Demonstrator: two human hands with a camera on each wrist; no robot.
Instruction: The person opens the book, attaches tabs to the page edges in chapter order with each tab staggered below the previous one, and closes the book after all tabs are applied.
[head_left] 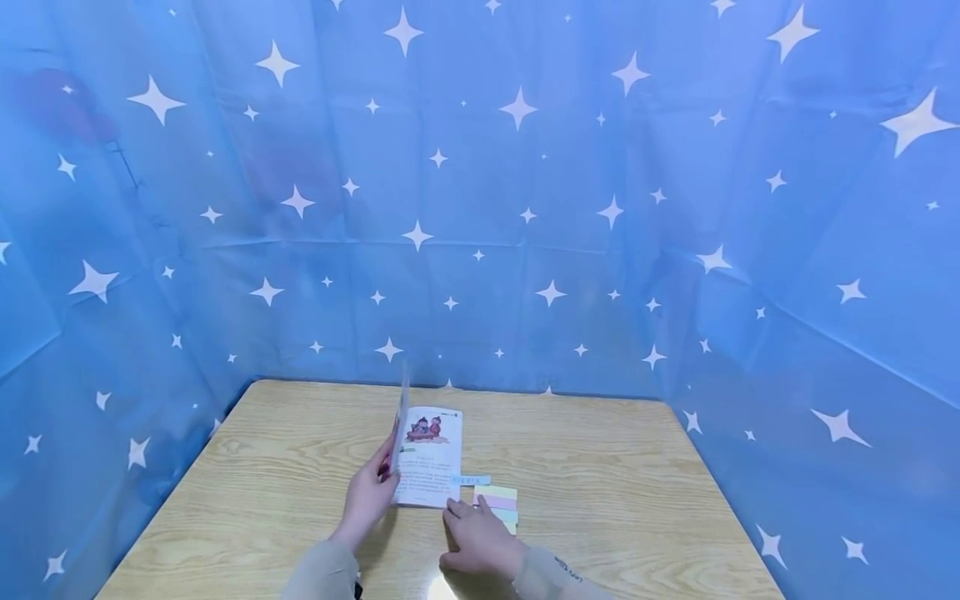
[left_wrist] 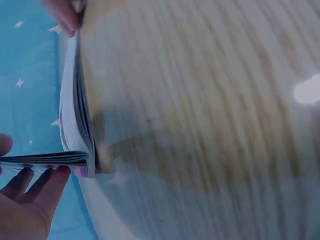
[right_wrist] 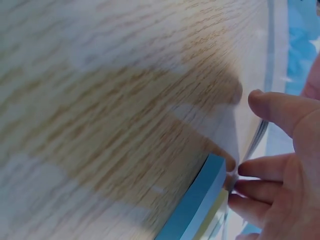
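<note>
A book lies on the table with a printed page and a red-toned picture facing up. Its left part, a thin stack of pages, stands upright from the spine. My left hand pinches that raised part, thumb on one side and fingers on the other. At the book's lower right corner is my right hand, its fingers loosely extended and the tips right at the book's edge. A pad of coloured sticky notes lies beside the book, partly hidden under this hand. A blue tab with writing sticks out from the page's right edge.
The wood-grain table extends to both sides of the book. Blue curtains with white stars stand behind and along both sides of it. A bright reflection shows at the table's front.
</note>
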